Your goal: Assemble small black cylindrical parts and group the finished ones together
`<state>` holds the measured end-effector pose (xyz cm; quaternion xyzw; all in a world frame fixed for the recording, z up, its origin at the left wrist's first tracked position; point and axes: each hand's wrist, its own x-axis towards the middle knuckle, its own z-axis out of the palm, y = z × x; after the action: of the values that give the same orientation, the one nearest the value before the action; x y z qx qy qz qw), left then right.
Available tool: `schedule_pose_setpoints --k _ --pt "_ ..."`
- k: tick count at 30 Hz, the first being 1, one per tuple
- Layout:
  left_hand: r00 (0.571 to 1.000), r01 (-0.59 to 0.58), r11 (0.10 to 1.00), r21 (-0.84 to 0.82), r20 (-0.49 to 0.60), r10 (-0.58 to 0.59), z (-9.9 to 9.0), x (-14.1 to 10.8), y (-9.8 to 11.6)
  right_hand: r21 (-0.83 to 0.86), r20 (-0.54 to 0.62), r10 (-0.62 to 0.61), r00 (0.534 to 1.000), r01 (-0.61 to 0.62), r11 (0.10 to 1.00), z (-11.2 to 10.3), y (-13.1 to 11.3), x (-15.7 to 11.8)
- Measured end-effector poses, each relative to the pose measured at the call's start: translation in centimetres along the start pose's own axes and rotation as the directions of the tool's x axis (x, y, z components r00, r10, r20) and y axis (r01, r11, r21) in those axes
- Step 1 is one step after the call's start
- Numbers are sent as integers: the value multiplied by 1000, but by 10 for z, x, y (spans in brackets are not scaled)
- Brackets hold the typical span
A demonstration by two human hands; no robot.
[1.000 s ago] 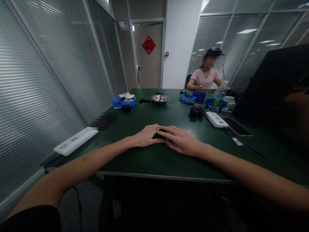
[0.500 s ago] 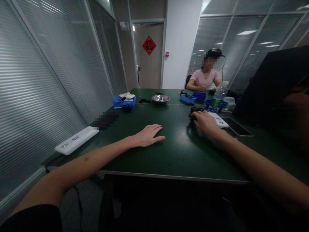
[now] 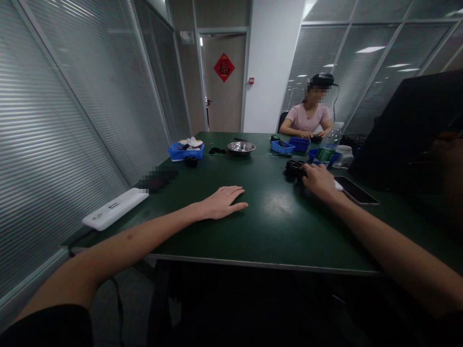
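My left hand (image 3: 223, 202) lies flat on the dark green table, fingers stretched out and thumb apart, holding nothing. Farther right, my right hand (image 3: 319, 180) is over a white device (image 3: 338, 186), covering most of it. Its fingers are bent but apart, with no held thing visible; the underside of the palm is hidden. Just left of those fingertips sits a cluster of black, rounded objects (image 3: 293, 168), too dark to identify; I cannot tell whether the fingertips touch it. A dark-screened tablet or phone (image 3: 356, 190) lies right of my right hand.
Behind my right hand stands a water bottle (image 3: 327, 148). Blue baskets (image 3: 282, 147) and a metal bowl (image 3: 241, 148) are farther back. At left are a filled blue basket (image 3: 177, 153) and a white device (image 3: 115, 208). A black screen (image 3: 408, 125) rises at right. Another person (image 3: 307, 118) sits across.
My right hand has moved right, off the black objects and over the white device. The black objects now show more fully. My left hand has stayed in place.
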<state>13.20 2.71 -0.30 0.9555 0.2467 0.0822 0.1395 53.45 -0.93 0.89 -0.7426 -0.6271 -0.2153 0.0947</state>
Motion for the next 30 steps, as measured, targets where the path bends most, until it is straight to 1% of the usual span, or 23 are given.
schedule_pose_setpoints --k 3,5,8,10,12,13,14,15,17,18,19,20,22,24,25,26,30 --pt "999 -9 1000 0 -49 9 1 2 -7 0 3 9 1000 -9 1000 -1 -2 0" --pt "996 4 1000 10 -94 -3 1 5 -18 -3 3 21 1000 -21 1000 -2 -4 -1" --pt "984 91 995 39 -158 -84 -2 10 -45 -18 -32 36 999 -37 999 -5 -10 -3" --pt "967 174 984 48 -198 -161 -5 15 -66 -10 -90 15 996 -16 1000 -9 -18 -5" --pt "925 281 958 61 -282 -254 -10 19 -86 26 -161 -49 986 54 998 -12 -30 -9" --pt "894 337 939 74 -338 -294 -13 20 -96 55 -191 -86 978 98 994 -13 -37 -11" --pt "873 365 927 84 -376 -310 -16 22 -105 87 -211 -131 969 152 985 -14 -45 -14" --pt "856 384 918 98 -412 -314 -19 22 -114 122 -223 -173 959 204 971 -15 -55 -17" --pt "800 438 882 173 -522 -295 -26 21 -131 193 -226 -263 938 308 932 -15 -74 -25" --pt "771 474 859 195 -563 -298 -30 20 -140 229 -218 -312 925 360 905 -15 -83 -29" --pt "731 517 831 205 -611 -304 -34 18 -150 262 -209 -361 909 407 875 -15 -92 -33" --pt "700 551 806 216 -645 -305 -37 16 -159 286 -200 -405 892 449 847 -15 -99 -36" --pt "659 599 766 234 -688 -305 -43 11 -176 311 -196 -456 868 496 810 -14 -108 -40" --pt "624 641 732 231 -713 -320 -46 8 -191 326 -207 -461 863 505 799 -13 -110 -41" --pt "618 652 723 227 -712 -334 -47 7 -196 336 -210 -456 865 502 797 -13 -110 -40" --pt "621 655 720 227 -705 -343 -47 7 -201 350 -210 -450 868 496 794 -13 -109 -40" --pt "661 641 723 258 -664 -349 -45 7 -210 405 -203 -450 870 493 770 -13 -107 -38"
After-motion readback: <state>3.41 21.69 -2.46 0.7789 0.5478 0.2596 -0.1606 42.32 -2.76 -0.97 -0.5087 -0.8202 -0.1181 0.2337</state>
